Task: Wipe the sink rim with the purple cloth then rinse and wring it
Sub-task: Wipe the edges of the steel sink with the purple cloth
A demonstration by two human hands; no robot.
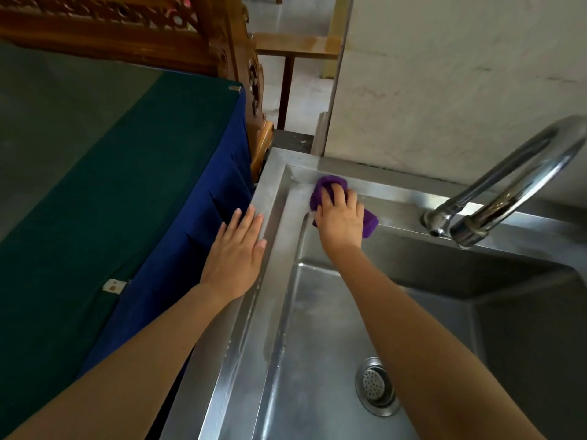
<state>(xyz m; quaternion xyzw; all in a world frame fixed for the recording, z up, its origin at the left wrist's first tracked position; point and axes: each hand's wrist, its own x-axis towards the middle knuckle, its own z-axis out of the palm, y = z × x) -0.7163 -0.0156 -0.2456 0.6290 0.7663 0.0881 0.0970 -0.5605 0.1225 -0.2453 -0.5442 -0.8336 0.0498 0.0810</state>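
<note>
We stand at 6 o'clock and the wall (444,74) is at 12 o'clock.

Closest to us is the drain (377,386), low in the sink bowl (317,328).

A bit farther, at 9 o'clock from the bowl, our left hand (236,249) lies flat on the sink rim (273,198). Its fingers are straight and close together. It holds nothing. We think it just keeps us steady. Beside it, past the rim at 9 o'clock, is the green table (79,154).

Farther on, at 11 o'clock from the drain, our right hand (341,220) is on the purple cloth (330,182). The fingers bend over the bunched cloth and press it down on the far left corner of the rim. A bit of cloth pokes out on each side of the hand.

At 2 o'clock from the drain stands the tap (508,192), bent over the bowl. We see no water coming out of it.

We think we are in step 1 of 3, the wiping. The rinse and the wring are not yet done.

Next, we think the cloth should slide along the back rim toward 3 o'clock, up to the tap. We should push down evenly and go around the tap's foot. Our left hand is free to turn the water on later.
</note>
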